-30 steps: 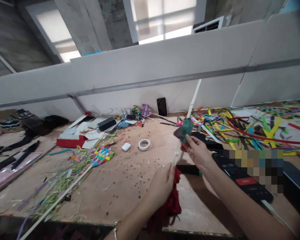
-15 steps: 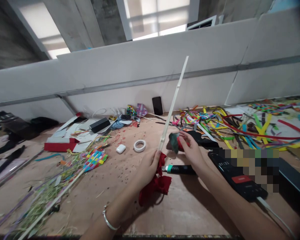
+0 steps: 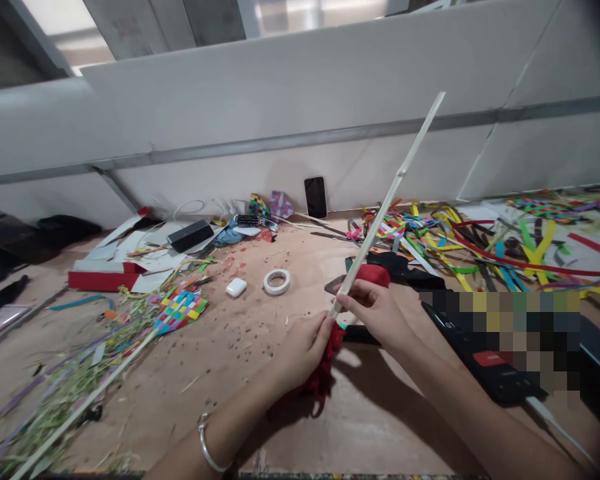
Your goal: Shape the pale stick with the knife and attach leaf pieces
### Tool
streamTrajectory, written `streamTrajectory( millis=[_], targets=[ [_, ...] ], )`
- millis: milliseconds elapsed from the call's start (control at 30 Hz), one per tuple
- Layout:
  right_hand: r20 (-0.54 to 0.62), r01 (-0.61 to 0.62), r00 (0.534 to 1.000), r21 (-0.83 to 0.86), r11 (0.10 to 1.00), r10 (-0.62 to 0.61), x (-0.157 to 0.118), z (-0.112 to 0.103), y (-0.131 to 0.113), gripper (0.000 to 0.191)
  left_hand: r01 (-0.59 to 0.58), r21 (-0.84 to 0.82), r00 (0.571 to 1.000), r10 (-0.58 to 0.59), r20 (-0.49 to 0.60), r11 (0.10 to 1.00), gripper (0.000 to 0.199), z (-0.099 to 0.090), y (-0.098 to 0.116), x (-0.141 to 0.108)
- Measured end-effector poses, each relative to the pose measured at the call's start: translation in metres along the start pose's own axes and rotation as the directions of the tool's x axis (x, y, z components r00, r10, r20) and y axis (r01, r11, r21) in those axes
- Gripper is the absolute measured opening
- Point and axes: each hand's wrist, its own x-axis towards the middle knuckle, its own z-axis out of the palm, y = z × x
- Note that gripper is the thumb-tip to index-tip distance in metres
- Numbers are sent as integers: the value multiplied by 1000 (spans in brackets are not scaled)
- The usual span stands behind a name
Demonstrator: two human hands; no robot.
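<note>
A long pale bamboo strip (image 3: 380,213) slants up to the right across the table. My left hand (image 3: 305,347) is closed around its lower end, with crumpled red cloth (image 3: 333,350) beneath and beside the fingers. My right hand (image 3: 373,310) is closed at the strip just above the left. It grips a grey blade (image 3: 334,285) with a red wrapping (image 3: 375,273); the blade tip pokes out left of the strip, and the fingers hide much of it. Behind my wrists lies a black-handled utility knife (image 3: 361,335), partly covered.
A white tape roll (image 3: 277,282) and a white earbud case (image 3: 236,288) lie left of centre. A woven colourful piece on a stick (image 3: 180,308) rests among shavings. Coloured strips (image 3: 530,247) cover the back right. A phone (image 3: 315,197) leans against the partition; a cabled phone (image 3: 485,360) lies right.
My right hand has brought the red-wrapped blade left against the bamboo strip. The strip now leans further right, and my left hand has shifted slightly right and up. The camera view has tilted down.
</note>
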Motion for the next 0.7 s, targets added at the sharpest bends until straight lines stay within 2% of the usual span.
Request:
streamTrajectory(
  millis=[167,300,500,600,700],
  targets=[
    [7,44,999,-26,999,-44,2,-4,2,38,-36,-71,999,34,-22,997,39,2,-1,-1],
    [-2,22,1000,41,999,-22,4,-8,6,47,-47,-92,999,45,-19,995,39,3,-2,-1],
    [-144,45,989,198,979,-16,10,-17,3,45,24,-136,999,-28,-29,990,41,0,-2,0],
    [-202,50,979,164,985,-16,18,-27,8,42,87,-164,992,-100,-72,983,41,-2,0,0],
    [-178,34,983,-4,999,-35,26,-36,17,35,104,-170,985,-124,-116,980,40,-4,1,0]
  ],
)
